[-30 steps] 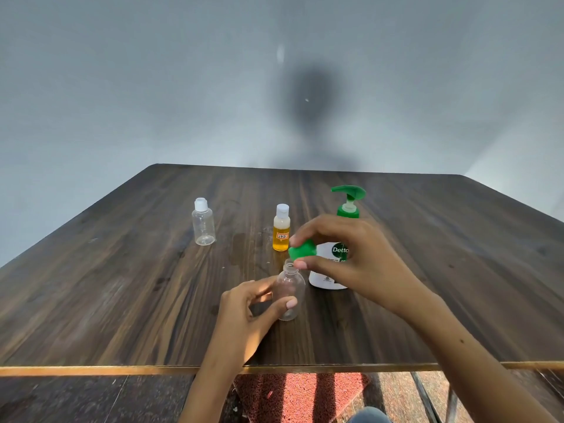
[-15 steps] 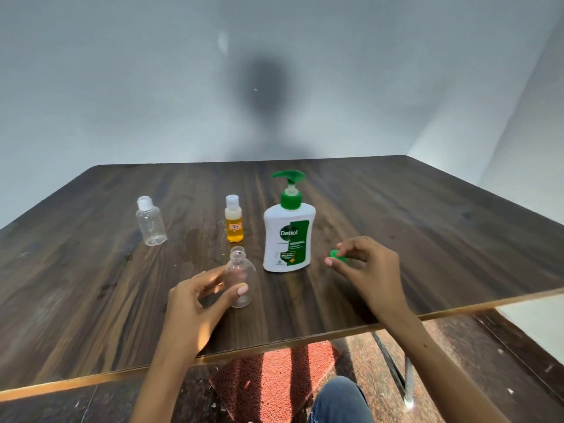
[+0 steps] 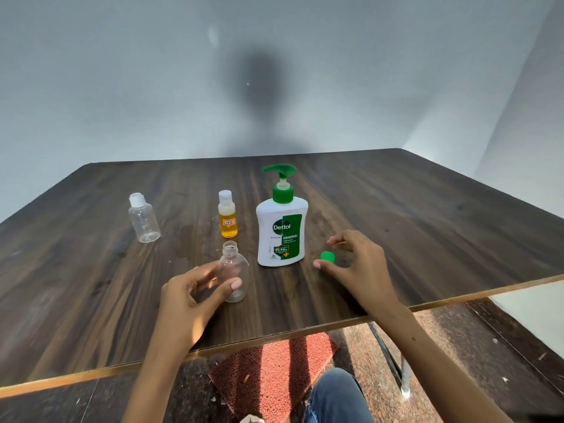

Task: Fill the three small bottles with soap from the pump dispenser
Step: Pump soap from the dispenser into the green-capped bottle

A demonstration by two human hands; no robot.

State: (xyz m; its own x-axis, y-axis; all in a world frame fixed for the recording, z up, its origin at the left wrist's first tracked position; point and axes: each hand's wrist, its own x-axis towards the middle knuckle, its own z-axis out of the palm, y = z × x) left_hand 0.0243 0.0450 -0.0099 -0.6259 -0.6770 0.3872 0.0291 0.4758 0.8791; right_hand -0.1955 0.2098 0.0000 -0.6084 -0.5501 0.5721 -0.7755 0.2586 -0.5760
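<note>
Green cap [image 3: 328, 257] now being let go, sitting between right hand [image 3: 361, 267] fingers spread loose; open bottle [image 3: 234, 274] being gripped by left hand [image 3: 195, 296].

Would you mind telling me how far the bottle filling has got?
Done: the yellow-filled bottle is capped. In hand: the left hand holds the uncapped empty bottle; its green cap lies by the right hand. Left: pumping soap, then the capped clear bottle.

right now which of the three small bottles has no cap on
The round clear plastic bottle by the left hand; its neck is open. The other two wear white caps.
</note>
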